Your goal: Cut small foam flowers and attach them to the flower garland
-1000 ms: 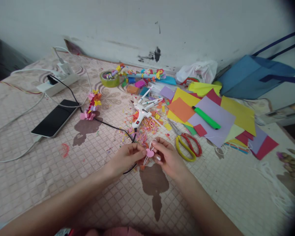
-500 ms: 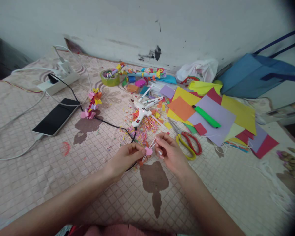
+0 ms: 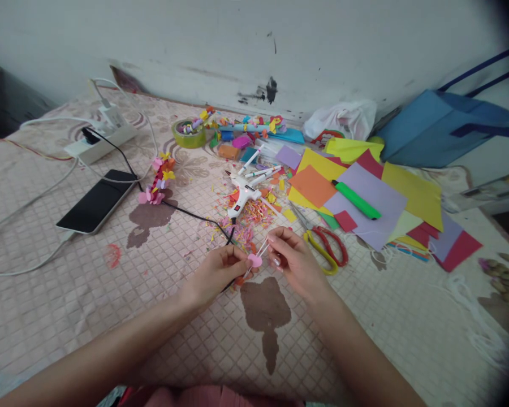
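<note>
My left hand [image 3: 220, 268] grips a small pink cutout [image 3: 255, 260] between thumb and forefinger above the patterned counter [image 3: 68, 305], while my right hand [image 3: 296, 261] pinches the upper end of a looped white cord [image 3: 263, 246] at the cutout's one o'clock. The cord's lower end slants toward seven o'clock, beside my left fingers; whether it is fixed to the cutout, I cannot tell. At twelve o'clock from the cutout, a white glue gun [image 3: 245, 195] lies among colorful shreds [image 3: 258, 217]. Scissors [image 3: 312, 230] with red and yellow handles rest between two and three o'clock, near my right hand. Colored sheets [image 3: 382, 198] overlap at two o'clock. A flower-covered band [image 3: 158, 183] sits at ten o'clock, with a smartphone [image 3: 97, 202] farther out, and a roll of tape [image 3: 189, 138] stands at eleven.
</note>
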A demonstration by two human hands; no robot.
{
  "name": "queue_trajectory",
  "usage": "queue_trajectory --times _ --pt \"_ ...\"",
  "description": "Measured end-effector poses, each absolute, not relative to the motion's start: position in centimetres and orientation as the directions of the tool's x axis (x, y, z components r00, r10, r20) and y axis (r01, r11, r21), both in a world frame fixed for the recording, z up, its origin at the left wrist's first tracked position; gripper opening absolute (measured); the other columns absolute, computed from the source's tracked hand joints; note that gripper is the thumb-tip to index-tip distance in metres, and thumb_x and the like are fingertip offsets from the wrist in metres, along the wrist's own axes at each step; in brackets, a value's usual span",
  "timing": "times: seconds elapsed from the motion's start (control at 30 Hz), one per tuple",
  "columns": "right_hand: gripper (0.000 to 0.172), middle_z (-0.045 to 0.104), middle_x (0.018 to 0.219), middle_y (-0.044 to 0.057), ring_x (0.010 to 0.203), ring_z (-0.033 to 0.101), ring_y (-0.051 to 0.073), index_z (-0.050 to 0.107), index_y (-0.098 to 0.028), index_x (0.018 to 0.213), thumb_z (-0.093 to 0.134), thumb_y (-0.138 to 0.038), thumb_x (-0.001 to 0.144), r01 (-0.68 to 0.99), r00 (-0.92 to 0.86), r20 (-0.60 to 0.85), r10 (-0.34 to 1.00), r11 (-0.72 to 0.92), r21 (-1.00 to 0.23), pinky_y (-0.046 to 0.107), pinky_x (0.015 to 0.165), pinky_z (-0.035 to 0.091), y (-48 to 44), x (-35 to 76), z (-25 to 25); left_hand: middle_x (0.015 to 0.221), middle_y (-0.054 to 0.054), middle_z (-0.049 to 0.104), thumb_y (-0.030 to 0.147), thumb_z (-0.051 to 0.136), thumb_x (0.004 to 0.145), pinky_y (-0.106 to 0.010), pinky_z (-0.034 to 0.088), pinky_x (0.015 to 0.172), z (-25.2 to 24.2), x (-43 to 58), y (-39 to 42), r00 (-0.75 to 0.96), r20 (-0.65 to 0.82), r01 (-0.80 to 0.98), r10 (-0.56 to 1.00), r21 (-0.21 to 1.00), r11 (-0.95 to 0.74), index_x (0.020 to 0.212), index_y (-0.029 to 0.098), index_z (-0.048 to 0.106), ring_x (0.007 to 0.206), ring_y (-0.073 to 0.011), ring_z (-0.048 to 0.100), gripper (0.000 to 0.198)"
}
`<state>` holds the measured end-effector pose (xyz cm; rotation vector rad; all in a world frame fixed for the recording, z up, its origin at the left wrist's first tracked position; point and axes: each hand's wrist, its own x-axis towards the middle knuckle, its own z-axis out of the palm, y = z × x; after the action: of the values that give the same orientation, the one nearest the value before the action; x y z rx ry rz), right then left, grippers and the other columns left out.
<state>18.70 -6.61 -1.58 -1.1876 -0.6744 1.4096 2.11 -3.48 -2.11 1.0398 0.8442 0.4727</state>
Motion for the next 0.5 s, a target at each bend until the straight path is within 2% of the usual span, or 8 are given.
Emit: queue_trajectory --times 0.17,0.37,0.5 --pt "0.019 0.046 0.051 -0.008 0.044 0.040 0.006 0.057 -0.020 0.073 0.070 -0.033 0.073 -0.349 0.100 -0.267 0.958 -0.218 -0.911 0.017 0.040 0.030 -6.34 18.74 -1.03 0.063 0.001 0.058 0.039 0.063 0.079 -0.021 0.033 0.049 -2.24 1.97 -3.46 0.620 -0.347 0.040 0.704 0.910 0.413 0.075 0.014 0.055 0.051 -0.0076 0.046 0.026" --pt "0.020 0.062 0.067 -0.004 0.047 0.050 0.007 0.058 -0.020 0.074 0.073 -0.033 0.070 -0.430 0.071 -0.291 0.954 -0.234 -0.872 0.018 0.040 0.037 -6.06 18.49 -0.62 0.061 0.002 0.057 0.037 0.066 0.075 -0.021 0.033 0.048 -1.91 1.92 -3.60 0.608 -0.353 0.026 0.711 0.904 0.426 0.073 0.016 0.051 0.050 -0.0076 0.047 0.026" --pt "0.018 0.060 0.062 -0.005 0.047 0.049 0.006 0.059 -0.020 0.074 0.073 -0.031 0.071 -0.434 0.090 -0.277 0.957 -0.213 -0.875 0.017 0.042 0.038 -5.94 18.38 -0.65 0.064 0.002 0.059 0.035 0.067 0.074 -0.021 0.033 0.048 -1.74 1.90 -3.66 0.611 -0.383 0.019 0.693 0.882 0.470 0.074 0.016 0.052 0.050 -0.0075 0.048 0.024"
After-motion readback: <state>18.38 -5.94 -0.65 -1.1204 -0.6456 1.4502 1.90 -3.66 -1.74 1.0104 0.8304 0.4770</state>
